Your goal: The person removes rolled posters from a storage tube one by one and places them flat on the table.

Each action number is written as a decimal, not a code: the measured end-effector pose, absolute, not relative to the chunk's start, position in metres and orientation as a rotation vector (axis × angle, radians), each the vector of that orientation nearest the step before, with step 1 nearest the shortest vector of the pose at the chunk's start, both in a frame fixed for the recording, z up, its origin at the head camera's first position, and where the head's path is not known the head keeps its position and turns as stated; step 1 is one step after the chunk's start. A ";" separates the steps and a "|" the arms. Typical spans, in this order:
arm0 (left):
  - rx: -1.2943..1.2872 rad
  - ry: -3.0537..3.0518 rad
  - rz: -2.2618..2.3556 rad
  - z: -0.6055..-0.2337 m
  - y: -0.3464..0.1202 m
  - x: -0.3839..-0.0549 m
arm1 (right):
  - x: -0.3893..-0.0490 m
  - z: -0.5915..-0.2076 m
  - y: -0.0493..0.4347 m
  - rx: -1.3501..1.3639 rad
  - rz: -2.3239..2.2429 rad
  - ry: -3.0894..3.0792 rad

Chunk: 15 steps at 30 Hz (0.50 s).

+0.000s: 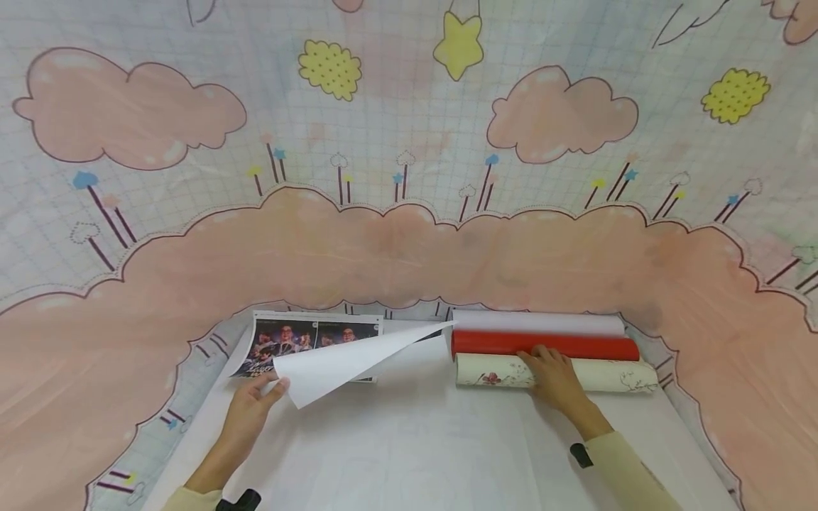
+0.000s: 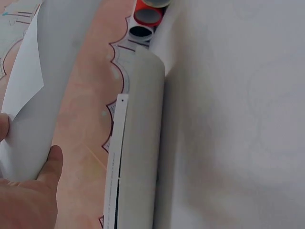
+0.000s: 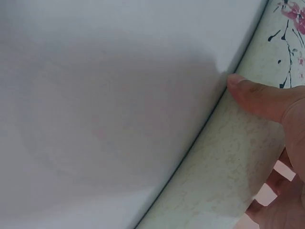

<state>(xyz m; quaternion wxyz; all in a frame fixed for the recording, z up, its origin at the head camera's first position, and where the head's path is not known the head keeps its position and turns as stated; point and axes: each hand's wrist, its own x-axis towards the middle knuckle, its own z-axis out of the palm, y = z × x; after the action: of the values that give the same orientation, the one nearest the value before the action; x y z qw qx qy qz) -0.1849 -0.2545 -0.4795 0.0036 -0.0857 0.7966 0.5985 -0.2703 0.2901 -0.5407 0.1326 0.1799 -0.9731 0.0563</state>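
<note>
Cloud-patterned backdrop [image 1: 383, 262] beyond a white surface [image 1: 409, 454].
White sheet [image 1: 339, 362], far left of centre: lifted, curling above a printed sheet [image 1: 276, 332]; left grip [image 1: 246, 411] pinches its near left edge. Floral roll [image 1: 613, 376], far right: right grip [image 1: 556, 376] clasps it; red roll [image 1: 498, 343], then white roll [image 1: 543, 323], lie farther back. Handling, judged: pinch lightly, keep the curl loose against creasing, steady the roll without denting. Containers: none seen.

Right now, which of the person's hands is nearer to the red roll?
Right. The right hand grips the floral roll beside the red roll, reaching the red one's edge; the left hand is away to the left, holding a white sheet.
</note>
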 end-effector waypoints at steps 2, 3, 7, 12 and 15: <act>-0.252 2.495 1.886 -0.479 -0.250 -0.184 | -0.271 -0.538 0.288 0.510 0.172 -2.827; -0.245 2.495 1.886 -0.478 -0.248 -0.184 | -0.270 -0.538 0.287 0.504 0.182 -2.831; -0.221 2.513 1.874 -0.478 -0.240 -0.182 | -0.265 -0.533 0.284 0.476 0.215 -2.835; -0.206 2.548 1.832 -0.480 -0.228 -0.180 | -0.254 -0.514 0.276 0.434 0.297 -2.764; -0.201 2.558 1.795 -0.482 -0.218 -0.181 | -0.242 -0.499 0.268 0.413 0.421 -2.702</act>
<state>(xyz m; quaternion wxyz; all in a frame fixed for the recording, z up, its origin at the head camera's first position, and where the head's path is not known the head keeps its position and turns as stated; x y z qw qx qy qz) -0.1808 -0.2177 -0.4822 0.0048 -0.0643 0.8168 0.5733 -0.2422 0.2677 -0.4988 0.1866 0.1468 -0.9598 0.1497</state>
